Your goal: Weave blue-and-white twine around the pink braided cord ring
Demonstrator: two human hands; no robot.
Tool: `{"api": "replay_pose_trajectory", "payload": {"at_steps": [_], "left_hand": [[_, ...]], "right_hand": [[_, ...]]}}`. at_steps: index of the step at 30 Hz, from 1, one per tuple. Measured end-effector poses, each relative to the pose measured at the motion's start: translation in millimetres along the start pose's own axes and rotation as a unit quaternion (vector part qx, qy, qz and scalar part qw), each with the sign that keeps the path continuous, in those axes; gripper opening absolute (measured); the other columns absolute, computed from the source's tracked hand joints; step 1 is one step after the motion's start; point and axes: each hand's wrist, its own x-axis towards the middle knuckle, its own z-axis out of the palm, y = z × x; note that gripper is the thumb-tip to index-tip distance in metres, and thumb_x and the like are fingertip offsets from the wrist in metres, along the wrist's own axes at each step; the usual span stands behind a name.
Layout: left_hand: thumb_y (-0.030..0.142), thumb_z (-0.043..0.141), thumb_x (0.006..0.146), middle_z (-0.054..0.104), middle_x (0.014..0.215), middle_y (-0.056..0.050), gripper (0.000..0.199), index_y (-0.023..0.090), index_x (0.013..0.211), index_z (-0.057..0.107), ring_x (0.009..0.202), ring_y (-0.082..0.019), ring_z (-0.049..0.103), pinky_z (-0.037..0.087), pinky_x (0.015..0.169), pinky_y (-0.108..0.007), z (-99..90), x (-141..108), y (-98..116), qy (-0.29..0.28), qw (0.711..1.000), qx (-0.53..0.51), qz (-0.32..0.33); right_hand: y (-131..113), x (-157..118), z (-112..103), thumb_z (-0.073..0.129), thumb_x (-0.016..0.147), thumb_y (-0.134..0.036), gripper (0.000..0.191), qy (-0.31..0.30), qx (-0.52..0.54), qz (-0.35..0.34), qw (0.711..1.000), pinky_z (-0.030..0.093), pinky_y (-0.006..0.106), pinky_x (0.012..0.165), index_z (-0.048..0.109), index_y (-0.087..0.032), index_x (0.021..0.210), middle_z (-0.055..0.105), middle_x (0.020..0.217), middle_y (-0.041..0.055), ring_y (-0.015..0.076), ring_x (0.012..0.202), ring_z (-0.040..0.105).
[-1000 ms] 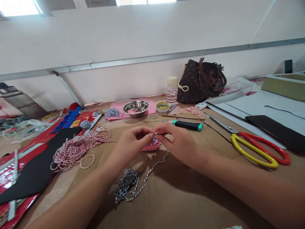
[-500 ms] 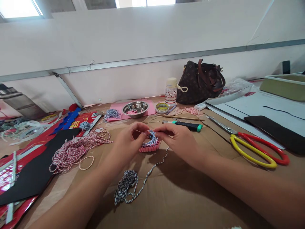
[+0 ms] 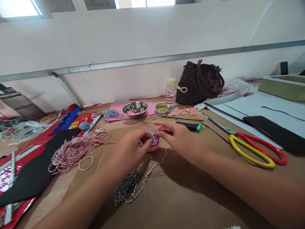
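A small round piece (image 3: 154, 147) with a ribbed pink edge and blue, black and white cord inside sits between my hands, over the cardboard. My left hand (image 3: 131, 144) is closed on its left side, thumb and forefinger pinched together. On the right, my right hand (image 3: 177, 135) pinches at its upper edge; the fingertips hide what exactly lies between them. A black-and-white cord (image 3: 152, 168) runs from under my right hand to a loose bundle (image 3: 126, 186) beside my left forearm. Left of my left hand lies a heap of red-and-white cord (image 3: 69, 154).
Scissors (image 3: 254, 151) with red and yellow handles lie at the right, beside a green-and-black cutter (image 3: 190, 126). Behind are a metal bowl (image 3: 135, 109), a tin (image 3: 161, 108), a bottle (image 3: 170, 92) and a brown handbag (image 3: 200, 84). Black sheet (image 3: 35, 171) lies left.
The left hand has shifted its pinch lower on the round piece. My right hand has moved slightly, its fingers more extended. The piece's cord-covered top shows more fully.
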Motion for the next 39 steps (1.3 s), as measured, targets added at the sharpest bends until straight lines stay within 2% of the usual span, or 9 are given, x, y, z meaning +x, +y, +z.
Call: {"api": "replay_pose_trajectory", "payload": {"at_steps": [4,7,14,18,24,30,33,37,39], "left_hand": [[0.027,0.055,0.088,0.071,0.077,0.0,0.016,0.02,0.08,0.067,0.071,-0.017,0.061,0.04,0.065,-0.028,-0.2,-0.4,-1.3,-0.013,1.0,-0.005,-0.002],[0.026,0.055,0.088,0.071,0.078,0.0,0.016,0.02,0.078,0.066,0.071,-0.017,0.06,0.039,0.065,-0.029,-0.2,-0.3,-1.7,-0.016,1.0,0.007,-0.005],[0.029,0.057,0.09,0.072,0.084,-0.001,0.015,0.02,0.088,0.068,0.076,-0.017,0.062,0.042,0.069,-0.03,0.5,2.1,-4.3,0.025,1.0,-0.013,-0.011],[0.027,0.058,0.091,0.072,0.087,-0.001,0.013,0.02,0.092,0.069,0.082,-0.017,0.064,0.045,0.073,-0.03,1.1,1.0,-3.8,0.07,0.997,-0.023,0.032],[0.024,0.06,0.09,0.072,0.086,0.001,0.009,0.021,0.091,0.068,0.081,-0.015,0.065,0.045,0.072,-0.028,1.5,-1.2,-1.7,0.079,0.995,-0.011,0.065],[0.024,0.059,0.092,0.071,0.09,0.001,0.007,0.021,0.092,0.066,0.087,-0.017,0.065,0.044,0.076,-0.03,-2.0,-4.2,-5.9,0.099,0.987,0.065,0.106],[0.024,0.057,0.093,0.07,0.092,0.0,0.008,0.02,0.093,0.064,0.088,-0.018,0.064,0.044,0.076,-0.031,-3.0,-6.1,-5.1,0.109,0.978,0.115,0.137],[0.025,0.054,0.096,0.069,0.096,-0.002,0.01,0.02,0.097,0.063,0.088,-0.02,0.064,0.045,0.076,-0.033,-3.4,-8.4,-2.8,0.108,0.964,0.176,0.167],[0.025,0.051,0.097,0.069,0.097,-0.003,0.012,0.02,0.1,0.062,0.089,-0.021,0.064,0.045,0.077,-0.035,-4.1,-8.9,-2.9,0.114,0.954,0.211,0.182]], "right_hand": [[5.5,9.1,-2.0,0.066,0.084,-0.021,0.008,-0.011,0.03,0.033,0.999,0.053,0.032,0.081,0.073,-0.02,0.087,0.075,0.086,0.0019,0.0171,0.083,0.07],[8.7,14.0,-3.5,0.063,0.085,-0.02,0.007,-0.024,0.061,0.053,0.996,0.053,0.03,0.076,0.069,-0.018,0.081,0.071,0.076,0.0004,0.0155,0.075,0.068],[4.8,7.4,-1.8,0.058,0.09,-0.024,0.015,-0.038,-0.014,0.01,0.999,0.048,0.028,0.071,0.067,-0.018,0.08,0.067,0.075,0.0003,0.0143,0.072,0.061],[3.5,4.8,1.8,0.059,0.09,-0.026,0.013,-0.053,0.054,0.025,0.997,0.051,0.03,0.073,0.067,-0.018,0.085,0.07,0.079,0.0013,0.0151,0.074,0.065],[5.3,6.8,2.1,0.065,0.081,-0.018,0.014,-0.038,0.117,0.064,0.99,0.053,0.032,0.076,0.075,-0.018,0.091,0.074,0.084,0.0031,0.0157,0.077,0.068],[7.0,5.9,2.0,0.069,0.08,-0.024,0.018,-0.024,0.15,0.077,0.985,0.052,0.033,0.075,0.077,-0.018,0.095,0.073,0.081,0.0036,0.0157,0.075,0.066],[6.1,5.3,3.6,0.068,0.081,-0.024,0.018,-0.024,0.155,0.052,0.986,0.051,0.029,0.069,0.072,-0.018,0.097,0.069,0.077,0.0003,0.0126,0.067,0.062],[1.2,3.9,3.6,0.066,0.081,-0.02,0.004,-0.025,0.122,0.026,0.992,0.049,0.026,0.064,0.067,-0.018,0.084,0.065,0.072,-0.0026,0.0108,0.063,0.059],[-2.7,3.4,2.1,0.065,0.081,-0.018,0.003,-0.037,0.089,0.034,0.995,0.049,0.026,0.065,0.068,-0.018,0.081,0.065,0.069,-0.003,0.0109,0.063,0.059]]}}
